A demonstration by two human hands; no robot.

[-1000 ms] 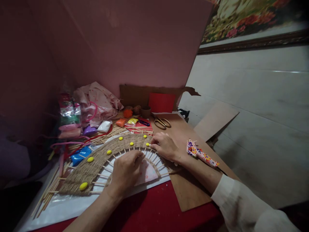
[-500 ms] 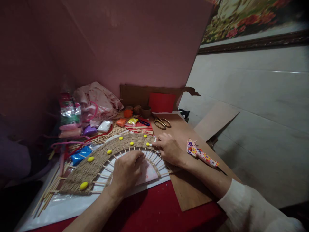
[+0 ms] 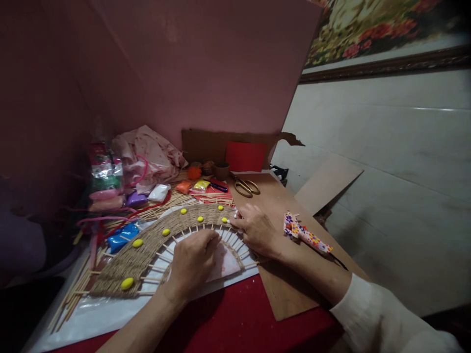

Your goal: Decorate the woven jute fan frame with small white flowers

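A half-ring fan shape woven of brown twine [image 3: 154, 245] over thin wooden sticks lies on a white sheet [image 3: 91, 318]. Several yellow clay dots [image 3: 137, 243] sit on the twine band. My right hand [image 3: 257, 228] rests over the band's right end, its index finger stretched out and touching a small white piece beside a yellow dot [image 3: 224, 220]; the other fingers are bent. My left hand [image 3: 193, 260] is closed over the inner sticks, next to a pale pink patterned piece [image 3: 225, 262]. Whatever it may hold is hidden.
Gold-handled scissors [image 3: 247, 188] and a flower-patterned glue gun [image 3: 307, 233] lie on a brown board [image 3: 290, 289] to the right. Behind the fan are bagged clay packs [image 3: 159, 192], loose sticks, a small pot [image 3: 221, 170] and pink cloth [image 3: 147, 152]. A blue pack [image 3: 123, 237] lies left.
My right index finger has shifted slightly and now touches the small white piece beside the yellow dot. The left hand stays in place; the view has moved a little.
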